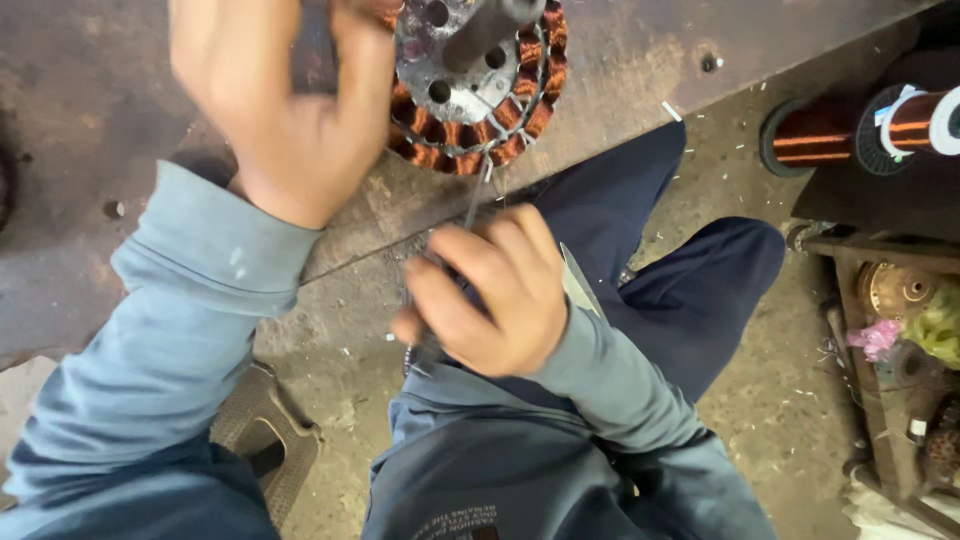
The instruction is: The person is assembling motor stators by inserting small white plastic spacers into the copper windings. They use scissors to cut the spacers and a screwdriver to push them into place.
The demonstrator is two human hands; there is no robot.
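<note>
A round motor stator (480,85) with copper windings and a grey metal hub lies at the front edge of a rusty metal workbench (90,90). My left hand (285,100) rests against the stator's left side, fingers curled around its rim. Just below the stator, my right hand (495,290) is closed on a thin metal tool (475,205) whose tip points up at the lower windings. A thin wire (360,258) runs leftward from the right hand along the bench edge. Both arms wear grey-blue sleeves.
A spool of copper wire (865,130) lies at the upper right. A wooden shelf (890,320) at the right holds metal parts and scraps. My legs in dark trousers (680,290) are over a dusty concrete floor; a plastic stool (270,440) shows at lower left.
</note>
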